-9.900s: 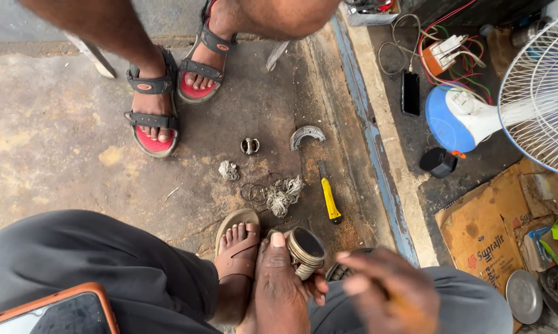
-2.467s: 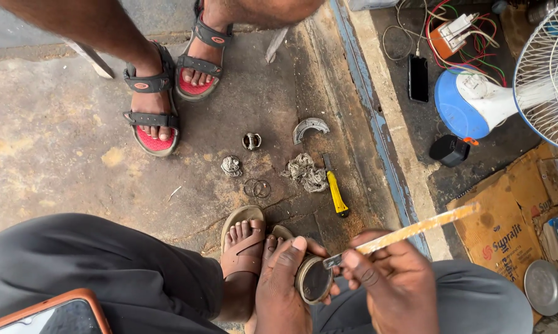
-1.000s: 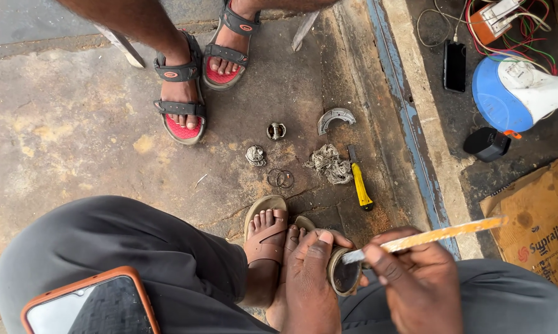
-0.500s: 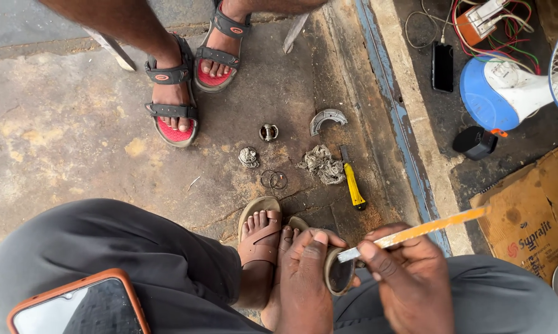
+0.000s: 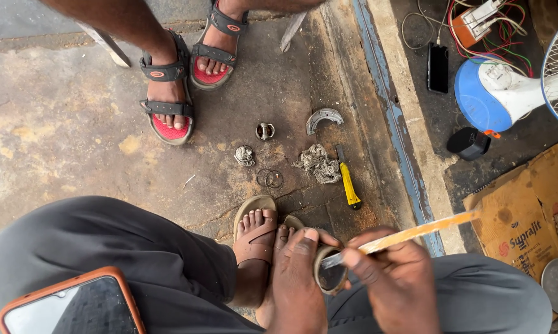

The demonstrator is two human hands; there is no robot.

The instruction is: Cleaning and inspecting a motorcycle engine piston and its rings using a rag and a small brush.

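Head view, seated over concrete floor (image 5: 74,142). My left hand (image 5: 300,281) closed round round metal housing (image 5: 329,272), thumb over rim, tilting open mouth toward right hand (image 5: 393,287), likely to steady it. My right hand pinches orange-handled blade (image 5: 409,234), tip inside housing mouth. Housing held above my sandalled feet (image 5: 257,238). Loose on floor within reach: yellow knife (image 5: 350,185), wire tangle (image 5: 319,164), curved metal piece (image 5: 323,117). Another person's red sandals (image 5: 167,93) beyond.
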